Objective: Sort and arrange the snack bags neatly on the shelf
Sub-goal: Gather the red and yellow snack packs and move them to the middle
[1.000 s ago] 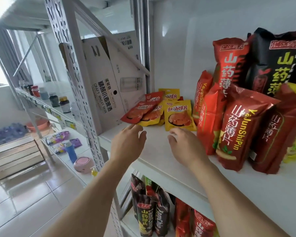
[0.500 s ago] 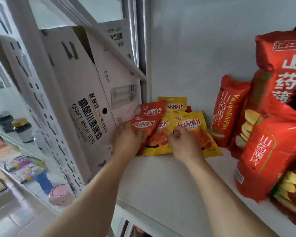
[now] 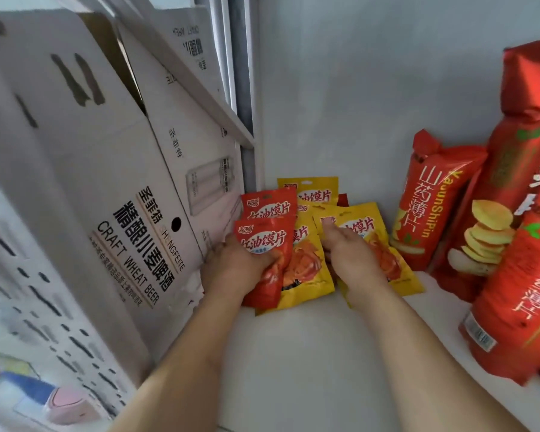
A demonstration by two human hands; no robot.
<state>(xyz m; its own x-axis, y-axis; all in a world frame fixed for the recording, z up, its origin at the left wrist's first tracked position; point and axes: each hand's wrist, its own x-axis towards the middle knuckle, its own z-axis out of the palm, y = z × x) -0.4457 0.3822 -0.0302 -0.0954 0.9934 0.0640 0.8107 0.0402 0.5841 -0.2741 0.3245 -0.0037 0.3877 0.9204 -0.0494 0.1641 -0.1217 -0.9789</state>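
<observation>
Several small snack bags, red and yellow, lie in a loose overlapping pile at the back left corner of the white shelf. My left hand grips the front red snack bag, thumb across its face. My right hand lies flat, fingers together, on a yellow snack bag at the right of the pile. Between them lies another yellow bag; a red bag and a yellow bag stand behind. Tall red chip bags stand at the right.
A white cardboard beer box leans against the pile's left side, touching my left hand. The grey wall closes the back. More large red chip bags crowd the right edge. A pink object sits on a lower shelf at the left.
Both hands went from hovering at the shelf's front edge to the pile at the back. My left hand took hold of the red bag; my right hand settled on the yellow one.
</observation>
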